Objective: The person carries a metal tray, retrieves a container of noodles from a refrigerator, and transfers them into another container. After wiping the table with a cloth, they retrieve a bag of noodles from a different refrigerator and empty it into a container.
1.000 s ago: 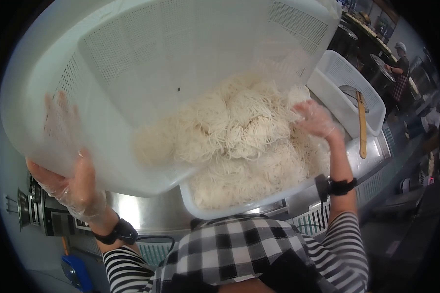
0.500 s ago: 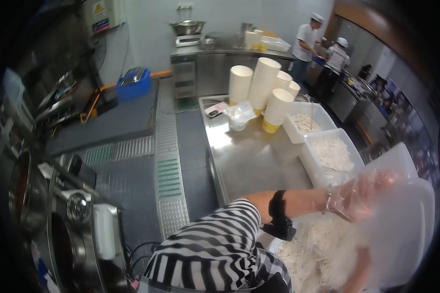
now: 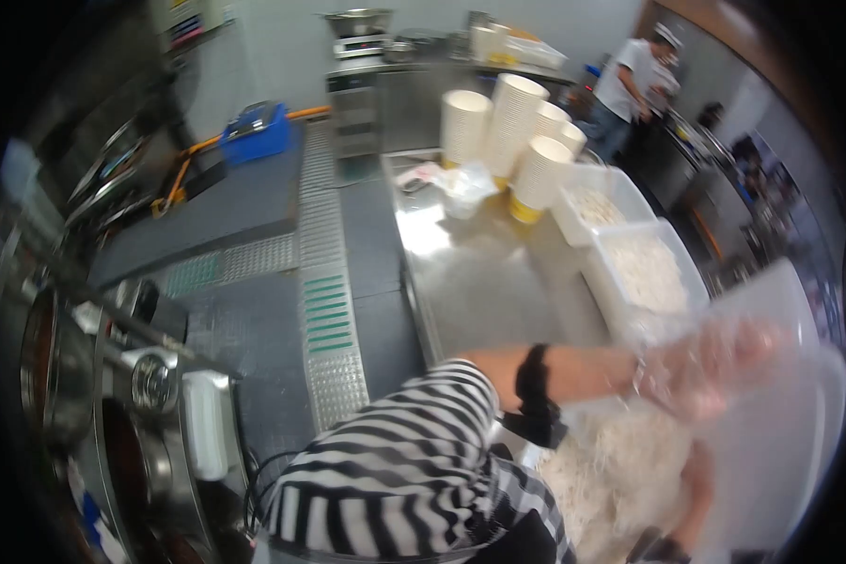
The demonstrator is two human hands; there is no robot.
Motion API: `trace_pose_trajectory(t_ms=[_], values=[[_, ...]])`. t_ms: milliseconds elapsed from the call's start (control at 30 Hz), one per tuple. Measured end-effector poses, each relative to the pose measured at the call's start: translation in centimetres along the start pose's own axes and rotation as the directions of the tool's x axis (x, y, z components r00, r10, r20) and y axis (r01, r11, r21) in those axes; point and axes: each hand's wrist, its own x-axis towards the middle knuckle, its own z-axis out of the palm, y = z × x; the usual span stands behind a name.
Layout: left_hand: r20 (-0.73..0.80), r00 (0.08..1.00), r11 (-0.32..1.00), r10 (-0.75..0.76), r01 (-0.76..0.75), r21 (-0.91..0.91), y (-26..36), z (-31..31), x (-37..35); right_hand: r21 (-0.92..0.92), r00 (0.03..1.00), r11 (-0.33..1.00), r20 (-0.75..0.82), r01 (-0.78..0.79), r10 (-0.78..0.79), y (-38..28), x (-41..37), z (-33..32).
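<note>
The head view is catching the striped sleeve (image 3: 385, 451) nearest, the left arm reaching across rightward. The left hand (image 3: 710, 367), clear-gloved, is grasping the white basket (image 3: 799, 442) with its fingers. The right hand (image 3: 698, 475) is blurring beside the noodles (image 3: 602, 470); I cannot tell whether its fingers are clenched or released. Those noodles are lying below the left forearm, near the basket. Farther off, two tubs (image 3: 600, 282) are standing along the right side of the desk (image 3: 479, 291), near stacked cups (image 3: 512, 127). Compared with half a second ago, desk and cups are sitting higher in view, and distant co-workers (image 3: 630, 80) are overlapping.
</note>
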Motion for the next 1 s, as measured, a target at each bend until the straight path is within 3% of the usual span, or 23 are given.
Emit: trace_pose_trajectory(t_ms=[33, 67, 100, 133, 167, 200, 233, 267, 300, 333, 400, 433, 567, 633, 667, 733, 767, 800, 867, 900, 933, 967, 1000], values=[[-0.028, 0.999, 0.998, 0.019, -0.017, 0.067, -0.9, -0.6, -1.4, -0.038, 0.958, 0.990, -0.248, 0.139, -0.144, -0.7, -1.6, 0.6], [-0.060, 0.997, 0.995, 0.041, -0.035, 0.098, -2.9, -0.6, -3.3, -0.197, 0.888, 0.950, -0.349, 0.243, -0.300, 1.6, -1.3, 2.5], [-0.186, 0.960, 0.932, 0.209, -0.254, -0.260, -3.7, -0.3, -2.2, -0.136, 0.972, 0.989, -0.220, 0.057, -0.087, -4.2, -5.5, -0.4], [-0.063, 0.996, 0.996, -0.070, 0.073, 0.050, -3.0, -2.0, -4.3, -0.007, 0.977, 1.000, -0.210, -0.029, 0.027, -5.4, -7.7, -0.9], [-0.031, 0.992, 0.975, -0.119, 0.123, 0.186, -2.3, -3.4, -3.2, -0.160, 0.895, 0.987, -0.440, 0.000, -0.071, -1.7, -7.2, 2.5], [-0.109, 0.991, 0.900, 0.071, -0.017, 0.435, -3.5, -3.5, -2.6, -0.105, 0.789, 0.992, -0.603, 0.068, -0.118, -1.3, -8.7, 3.8], [-0.209, 0.974, 0.904, -0.084, 0.162, 0.395, -4.1, -3.5, -2.9, -0.063, 0.770, 0.996, -0.632, 0.055, -0.083, -1.7, -10.0, 4.2], [-0.227, 0.923, 0.914, -0.311, 0.356, 0.197, -4.2, -2.8, -1.6, 0.025, 0.760, 0.999, -0.649, 0.043, -0.017, -1.2, -10.8, 4.5], [-0.199, 0.822, 0.835, -0.533, 0.550, 0.035, -3.6, -3.0, -0.1, 0.103, 0.752, 0.992, -0.659, 0.069, 0.016, -1.2, -11.4, 4.5], [-0.172, 0.825, 0.836, -0.537, 0.548, 0.016, -4.5, -2.9, 0.2, 0.121, 0.754, 0.992, -0.655, 0.041, 0.049, -1.6, -11.5, 4.4], [-0.294, 0.726, 0.749, -0.621, 0.661, 0.052, -5.0, -2.4, 0.4, 0.168, 0.696, 0.985, -0.712, 0.042, 0.092, -2.1, -12.5, 4.5], [-0.287, 0.739, 0.742, -0.609, 0.659, 0.122, -4.9, -2.1, 0.3, 0.178, 0.695, 0.984, -0.711, 0.028, 0.109, -2.2, -13.1, 4.5], [-0.341, 0.727, 0.755, -0.596, 0.652, 0.070, -4.3, -0.3, -3.8, 0.203, 0.704, 0.979, -0.696, 0.003, 0.142, -1.3, -13.8, 5.4], [-0.275, 0.566, 0.600, -0.777, 0.798, -0.056, -4.5, -0.5, -5.4, 0.205, 0.717, 0.979, -0.680, -0.017, 0.155, -0.9, -14.1, 6.1], [-0.256, 0.565, 0.597, -0.784, 0.800, -0.063, -4.5, -0.6, -5.5, 0.239, 0.693, 0.970, -0.708, 0.053, 0.137, -0.8, -14.3, 6.5], [-0.201, 0.538, 0.572, -0.818, 0.730, -0.373, -3.2, -0.8, -3.6, 0.275, 0.665, 0.956, -0.734, 0.103, 0.139, -0.4, -16.0, 6.4], [-0.245, 0.481, 0.540, -0.842, 0.769, -0.344, -3.3, -0.7, -3.1, 0.268, 0.659, 0.955, -0.742, 0.124, 0.123, -0.5, -16.0, 6.4], [-0.230, 0.488, 0.539, -0.842, 0.766, -0.351, -3.4, -0.8, -2.7, 0.260, 0.650, 0.954, -0.752, 0.146, 0.105, -0.6, -16.0, 6.4], [-0.207, 0.750, 0.772, -0.629, 0.633, -0.054, -3.5, -0.8, -1.9, 0.250, 0.631, 0.953, -0.771, 0.174, 0.087, -0.9, -15.5, 5.9], [-0.195, 0.754, 0.775, -0.627, 0.628, -0.065, -3.3, -0.5, -1.1, 0.234, 0.612, 0.948, -0.789, 0.216, 0.055, -1.0, -15.2, 5.6], [-0.213, 0.701, 0.732, -0.681, 0.660, -0.168, -2.9, -0.1, -0.2, 0.241, 0.610, 0.949, -0.789, 0.202, 0.071, -1.3, -15.0, 5.1], [-0.223, 0.642, 0.679, -0.734, 0.683, -0.269, -2.8, -0.2, 0.3, 0.272, 0.676, 0.946, -0.732, 0.177, 0.084, -2.1, -15.1, 4.5], [-0.211, 0.647, 0.680, -0.733, 0.680, -0.275, -3.0, 0.0, 0.4, 0.301, 0.737, 0.941, -0.670, 0.152, 0.095, -2.1, -15.1, 4.1]])
